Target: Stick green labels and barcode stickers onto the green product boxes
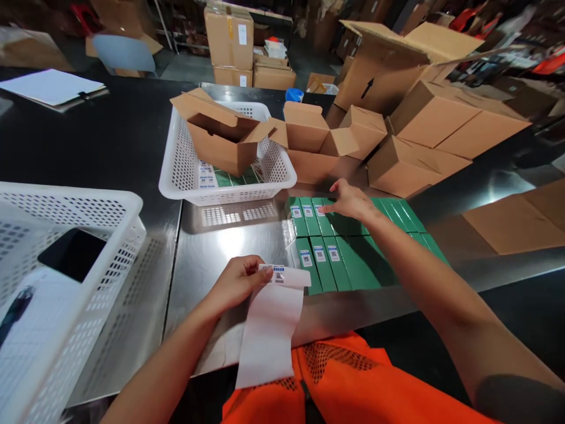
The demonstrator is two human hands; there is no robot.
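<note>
My left hand (241,281) pinches a strip of white label backing paper (273,330) at its upper edge. A few printed code stickers (278,274) remain beside my thumb, and the strip hangs down toward my lap. My right hand (351,201) is over the back row of green boxes (353,259), its fingers apart. One fingertip touches the sticker (318,209) on the third box from the left. The green boxes lie side by side in two rows. Three in the front row carry stickers at their upper ends, as do three in the back row.
A white basket (220,197) behind the boxes holds an open carton (220,144) and stickered green boxes. At left, another white basket (128,206) contains a black phone (73,253) and papers. Brown cartons (436,115) are stacked at right; a clipboard (53,87) lies far left.
</note>
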